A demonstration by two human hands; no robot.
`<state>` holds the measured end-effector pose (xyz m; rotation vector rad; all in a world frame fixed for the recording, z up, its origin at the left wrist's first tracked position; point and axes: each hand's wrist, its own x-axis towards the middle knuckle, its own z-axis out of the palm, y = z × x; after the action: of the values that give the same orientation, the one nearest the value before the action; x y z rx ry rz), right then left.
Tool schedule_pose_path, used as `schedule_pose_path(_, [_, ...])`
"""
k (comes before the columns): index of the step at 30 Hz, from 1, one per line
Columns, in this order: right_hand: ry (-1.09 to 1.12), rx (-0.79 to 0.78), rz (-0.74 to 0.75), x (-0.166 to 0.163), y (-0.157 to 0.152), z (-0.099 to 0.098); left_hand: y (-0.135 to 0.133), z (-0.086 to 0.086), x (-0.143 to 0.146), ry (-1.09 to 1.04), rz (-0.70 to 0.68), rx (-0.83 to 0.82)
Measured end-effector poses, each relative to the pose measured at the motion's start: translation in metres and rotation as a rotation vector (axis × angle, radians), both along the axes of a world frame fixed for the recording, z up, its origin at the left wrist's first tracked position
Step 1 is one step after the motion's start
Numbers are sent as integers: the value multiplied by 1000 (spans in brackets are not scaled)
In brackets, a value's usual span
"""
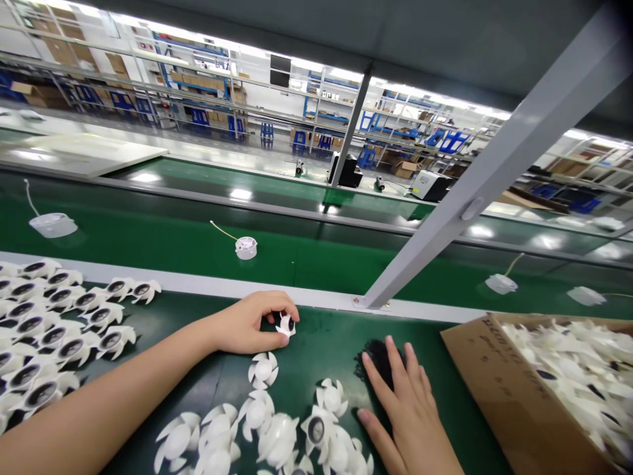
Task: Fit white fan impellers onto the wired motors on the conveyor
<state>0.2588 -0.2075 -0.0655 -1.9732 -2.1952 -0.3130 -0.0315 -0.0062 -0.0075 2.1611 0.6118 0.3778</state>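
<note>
My left hand (257,321) is closed on a small white fan blade wheel (285,326), pinched between thumb and fingers, with its dark hub side partly showing. Under the spread fingers of my right hand (403,396) lies a pile of tiny black pieces (378,361), too small to name. Several loose white fan wheels (277,439) lie on the green work surface between my arms, most with their smooth caps up. At the left, many more fan wheels (59,316) stand in rows with dark round centres facing up.
A cardboard box (514,396) full of white fan wheels stands at the right. Beyond a pale rail runs a green conveyor belt (316,244) bearing white round housings (246,248) with wires. A slanted grey post (445,218) rises from the rail.
</note>
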Motion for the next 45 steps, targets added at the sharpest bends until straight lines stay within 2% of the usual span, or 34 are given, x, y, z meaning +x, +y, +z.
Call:
schedule_pose_path(19, [-17,-8,21,1,0,3,-1,1,1,11,6,-8])
schedule_pose_path(25, [47,-17,15,-3,0,9,1,0,1,6,5,-7])
schedule_pose_path(32, [89,33,50,1,-3,8,-1,0,1,1,7,-13])
schedule_pose_path(40, [15,165,168,4,-2,10,0,2,2,2,2,-10])
schedule_pose_path(45, [-5,135,109,3,0,7,0,1,2,7,3,-14])
